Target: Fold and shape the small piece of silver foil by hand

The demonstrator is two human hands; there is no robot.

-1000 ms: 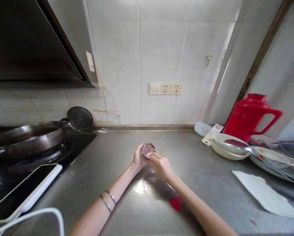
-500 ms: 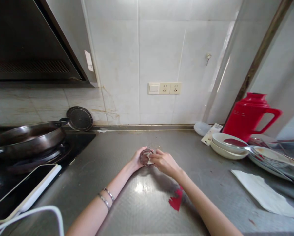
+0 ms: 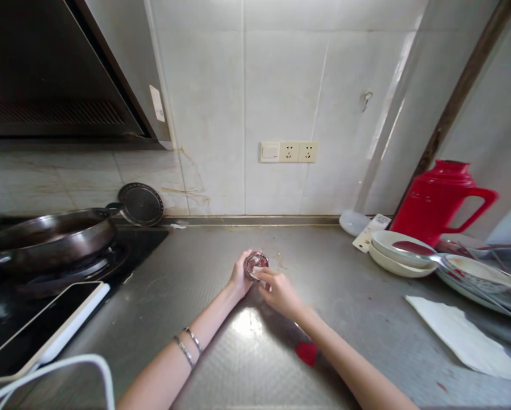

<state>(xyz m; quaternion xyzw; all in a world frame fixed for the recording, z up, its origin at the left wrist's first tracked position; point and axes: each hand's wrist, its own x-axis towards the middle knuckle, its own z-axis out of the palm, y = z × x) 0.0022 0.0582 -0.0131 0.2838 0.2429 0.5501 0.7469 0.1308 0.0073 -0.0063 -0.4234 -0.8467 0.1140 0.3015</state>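
My left hand (image 3: 240,277) is wrapped around the side of a small brownish see-through glass (image 3: 256,261), its round mouth tilted towards me. Pinched in the fingers of my right hand (image 3: 281,293) is a small piece of white tissue (image 3: 258,271), which sits at the near rim of the glass. How far it reaches inside is hard to make out. Both hands are just above the metal counter (image 3: 187,319). Beneath my right forearm lies a red scrap (image 3: 306,353), partly covered by the arm.
At left, a pan (image 3: 54,239) sits on the black stove, with a phone (image 3: 41,330) and white cable (image 3: 97,364) nearer me. On the right stand a red thermos (image 3: 434,199), stacked bowls (image 3: 400,267), plates with utensils (image 3: 481,285) and a white paper towel (image 3: 464,336).
My right hand has shifted lower on the glass, and more of its mouth shows. The glass has moved slightly up. My right forearm now covers more of the red scrap.
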